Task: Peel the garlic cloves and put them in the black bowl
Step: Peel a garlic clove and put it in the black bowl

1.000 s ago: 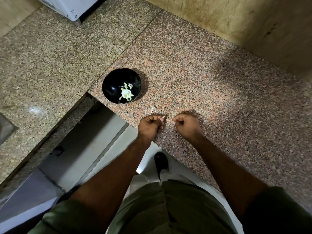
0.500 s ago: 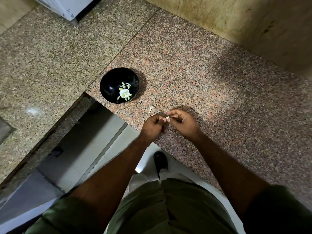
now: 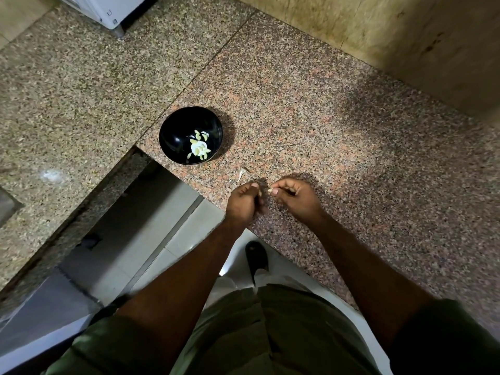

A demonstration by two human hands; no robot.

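A black bowl stands on the reddish granite counter near its front corner, with several pale peeled garlic cloves inside. My right hand pinches a small pale garlic clove between thumb and fingertips, just above the counter. My left hand is a little to its left, fingers curled, pinching a small bit of garlic or skin that is mostly hidden. A shred of white garlic skin lies on the counter between the bowl and my hands.
A second greyish granite counter joins at the left. A white appliance stands at the far top left. A beige wall closes the back. The counter's front edge runs under my wrists, with the floor and my black shoe below.
Half a second ago my hands were together on the clove. They have pulled slightly apart, the right hand keeping the clove.
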